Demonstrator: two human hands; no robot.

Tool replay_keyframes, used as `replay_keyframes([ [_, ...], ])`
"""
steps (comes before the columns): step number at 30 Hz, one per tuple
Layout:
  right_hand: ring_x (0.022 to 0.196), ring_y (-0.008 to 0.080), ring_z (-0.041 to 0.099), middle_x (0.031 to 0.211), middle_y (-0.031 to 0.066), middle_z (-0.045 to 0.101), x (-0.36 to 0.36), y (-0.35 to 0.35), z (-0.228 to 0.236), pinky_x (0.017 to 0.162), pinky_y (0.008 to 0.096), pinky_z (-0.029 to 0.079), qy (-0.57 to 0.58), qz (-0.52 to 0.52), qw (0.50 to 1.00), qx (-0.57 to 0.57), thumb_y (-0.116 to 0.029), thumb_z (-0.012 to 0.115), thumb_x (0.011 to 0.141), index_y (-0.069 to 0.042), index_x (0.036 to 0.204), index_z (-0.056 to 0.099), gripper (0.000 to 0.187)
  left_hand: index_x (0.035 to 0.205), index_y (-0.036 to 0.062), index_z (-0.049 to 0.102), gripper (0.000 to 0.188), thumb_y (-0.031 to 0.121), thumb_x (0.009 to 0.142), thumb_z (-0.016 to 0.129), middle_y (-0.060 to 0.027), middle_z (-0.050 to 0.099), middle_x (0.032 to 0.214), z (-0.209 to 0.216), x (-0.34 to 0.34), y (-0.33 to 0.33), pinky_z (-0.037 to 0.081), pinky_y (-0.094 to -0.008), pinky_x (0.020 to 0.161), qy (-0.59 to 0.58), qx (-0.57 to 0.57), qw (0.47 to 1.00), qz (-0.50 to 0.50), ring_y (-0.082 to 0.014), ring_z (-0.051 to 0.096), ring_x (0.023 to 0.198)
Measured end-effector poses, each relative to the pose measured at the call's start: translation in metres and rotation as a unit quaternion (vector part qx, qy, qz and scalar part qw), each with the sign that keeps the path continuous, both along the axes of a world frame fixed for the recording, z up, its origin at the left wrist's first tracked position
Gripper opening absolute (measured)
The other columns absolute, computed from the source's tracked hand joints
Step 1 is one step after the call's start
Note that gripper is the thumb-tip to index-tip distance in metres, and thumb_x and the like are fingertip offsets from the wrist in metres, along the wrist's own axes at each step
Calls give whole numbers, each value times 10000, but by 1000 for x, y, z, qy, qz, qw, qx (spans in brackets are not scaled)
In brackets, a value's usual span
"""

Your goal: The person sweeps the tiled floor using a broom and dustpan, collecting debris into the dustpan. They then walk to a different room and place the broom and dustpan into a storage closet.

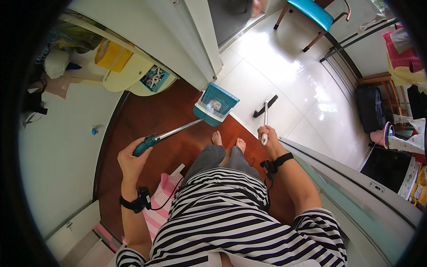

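The left hand (129, 162) has its fingers wrapped round the teal grip (143, 146) of a long-handled dustpan (222, 94), the thumb side toward the metal shaft (179, 129). The right hand (270, 137), right of the dustpan and nearer the body, is closed round the pale end of a broom (266, 116). Its dark bristles (263, 109) lie over the white tiles just right of the dustpan; whether they touch cannot be told.

The dustpan is teal with a pale toothed comb (207, 110), its pan near the edge between the red-brown floor (147, 116) and the tiles (284, 71). In it lies a small heap of pale litter (215, 105), one piece patched with darker colour; any print there is too small to read.

Left of the dustpan, a blue-edged compartment (155, 78) in a rounded cream unit (129, 76) holds a jumble of white and dark small items. Further left and beyond stands a yellow container (119, 56), its contents and any lettering unclear. Well to the right of the dustpan are a black bag (370, 109) and, nearer the body, a pink tub (379, 136) with something dark blue in it. Nearer the body still, at the far right, a yellow packet (418, 193) carries markings too blurred to make out.
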State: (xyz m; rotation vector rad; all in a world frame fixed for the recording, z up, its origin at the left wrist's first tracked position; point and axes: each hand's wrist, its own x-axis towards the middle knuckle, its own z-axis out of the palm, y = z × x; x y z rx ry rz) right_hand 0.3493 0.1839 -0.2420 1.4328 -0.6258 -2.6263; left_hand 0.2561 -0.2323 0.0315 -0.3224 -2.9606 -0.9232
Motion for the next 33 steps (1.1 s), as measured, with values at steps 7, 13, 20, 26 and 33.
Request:
replay_keyframes([
  [7, 453, 75, 347, 604, 2, 375, -7, 26, 9, 381, 182, 328, 51, -35, 998, 24, -149, 441, 960, -67, 747, 352, 246, 987, 62, 709, 319, 71, 679, 791, -108, 705, 817, -8, -31, -19, 519, -261, 636, -21, -1, 1000, -14, -188, 689, 707],
  [13, 506, 64, 334, 631, -15, 328, 26, 33, 34, 379, 176, 302, 7, 50, 993, 103, -150, 414, 988, -81, 873, 391, 136, 973, 67, 712, 308, 69, 674, 788, -109, 703, 812, -15, -50, -34, 521, -275, 628, -24, 9, 999, -28, -208, 690, 702],
  [20, 504, 38, 315, 696, -23, 366, 50, 11, 59, 368, 142, 278, -59, 253, 910, 323, -110, 462, 972, -253, 1352, 387, 414, 962, 73, 713, 295, 65, 675, 779, -115, 702, 820, -14, -62, -32, 523, -287, 642, -19, 7, 999, -38, -219, 691, 715],
  [26, 549, 49, 323, 710, -23, 336, 35, 18, 45, 413, 154, 271, 34, 267, 931, 247, -73, 453, 958, -251, 1469, 217, 590, 958, 59, 714, 295, 63, 670, 780, -112, 704, 819, -9, -65, -25, 520, -283, 645, -21, -20, 998, -54, -218, 692, 720],
  [33, 518, 49, 343, 717, 10, 393, 20, 71, -2, 383, 158, 301, -16, 246, 959, 143, -85, 467, 969, -187, 1312, 383, 367, 956, 37, 713, 298, 59, 668, 787, -121, 705, 817, 3, -63, 14, 523, -281, 656, -56, -42, 997, -20, -200, 693, 729],
])
